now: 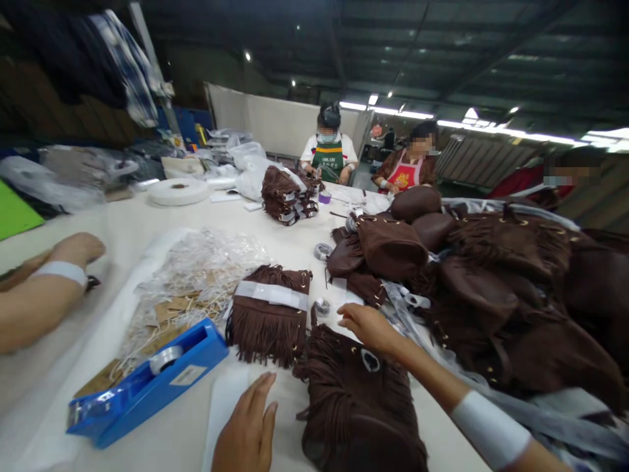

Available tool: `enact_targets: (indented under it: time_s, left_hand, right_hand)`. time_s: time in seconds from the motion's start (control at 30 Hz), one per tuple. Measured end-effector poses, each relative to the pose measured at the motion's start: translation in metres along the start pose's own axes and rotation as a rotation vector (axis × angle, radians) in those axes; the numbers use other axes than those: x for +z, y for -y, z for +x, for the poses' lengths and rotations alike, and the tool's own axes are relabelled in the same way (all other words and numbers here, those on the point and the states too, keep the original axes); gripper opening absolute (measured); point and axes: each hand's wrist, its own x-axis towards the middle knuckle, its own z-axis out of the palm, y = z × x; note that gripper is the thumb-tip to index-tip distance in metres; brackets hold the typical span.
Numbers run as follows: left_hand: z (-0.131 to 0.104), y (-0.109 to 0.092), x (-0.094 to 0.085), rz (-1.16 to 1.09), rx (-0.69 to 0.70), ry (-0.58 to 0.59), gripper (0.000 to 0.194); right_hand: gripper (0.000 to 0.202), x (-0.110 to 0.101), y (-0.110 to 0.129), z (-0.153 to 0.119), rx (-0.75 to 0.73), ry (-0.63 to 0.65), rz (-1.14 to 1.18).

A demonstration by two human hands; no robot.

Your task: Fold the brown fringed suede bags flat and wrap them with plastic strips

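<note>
Fringed brown bag (361, 400) on the near part of the worktable (289, 246).
Left hand (248, 426), released and empty, is just left of it; right hand (368, 326), also released, extends over its far end. Blue tape dispenser (142, 400) sits farther left.

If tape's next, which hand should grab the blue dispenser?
Probably the left hand: it looks empty and is nearer the blue tape dispenser. The right hand is farther off, over the dark brown fringed bag.
</note>
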Motion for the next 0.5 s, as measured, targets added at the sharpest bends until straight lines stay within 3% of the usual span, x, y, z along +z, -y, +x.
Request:
enact_targets:
  time_s: [0.1,0.17,0.33,0.5]
  left_hand:
    - [0.033,-0.002,0.012,0.344,0.157,-0.211,0.059]
    - [0.054,-0.004,0.027,0.494,0.106,-0.253,0.069]
    - [0.088,0.02,0.055,0.627,-0.001,-0.245,0.081]
    - [0.096,0.034,0.04,0.661,-0.042,-0.143,0.069]
  right_hand:
    - [0.042,-0.004,0.033,0.035,-0.021,-0.036,-0.021]
    - [0.056,0.005,0.054,0.061,-0.036,-0.026,-0.05]
    - [0.071,0.029,0.073,0.111,-0.034,0.02,-0.139]
    - [0.073,0.033,0.072,0.134,-0.078,0.068,-0.063]
